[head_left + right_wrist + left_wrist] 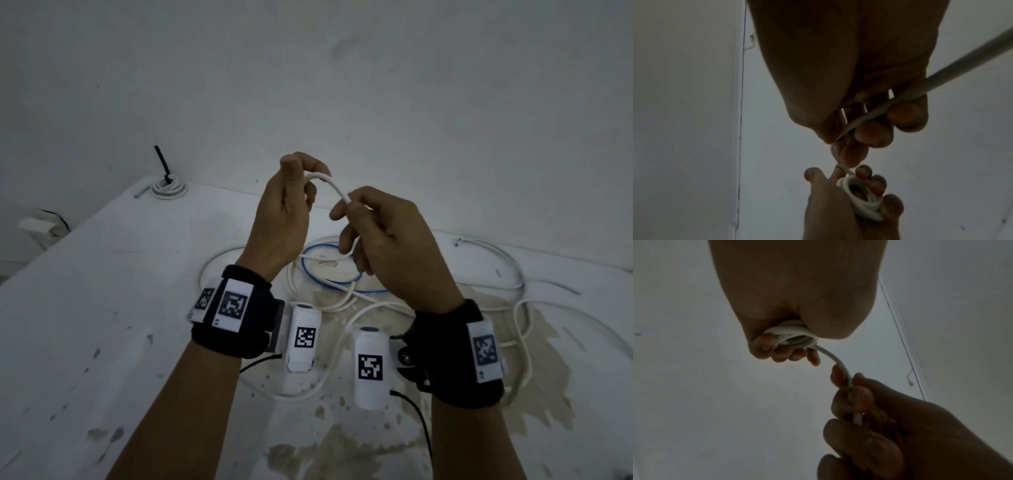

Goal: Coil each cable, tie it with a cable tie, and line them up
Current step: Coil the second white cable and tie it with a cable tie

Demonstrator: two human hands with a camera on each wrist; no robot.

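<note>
My left hand (294, 192) is raised above the table and grips a small coil of white cable (791, 335) in its curled fingers; the same coil (861, 199) shows in the right wrist view. From the coil the white cable (334, 188) arches over to my right hand (359, 219), whose fingers curl round it. In the right wrist view the cable (900, 100) runs across my right fingers and off to the upper right. A finished white coil (169, 187) with a black cable tie (162, 163) standing up from it lies at the table's far left corner.
Loose white cables (507, 274) and a blue cable loop (329, 270) sprawl over the white table (102, 291) beneath and to the right of my hands. A white object (41, 226) sits beyond the table's left edge. A wall stands behind the table.
</note>
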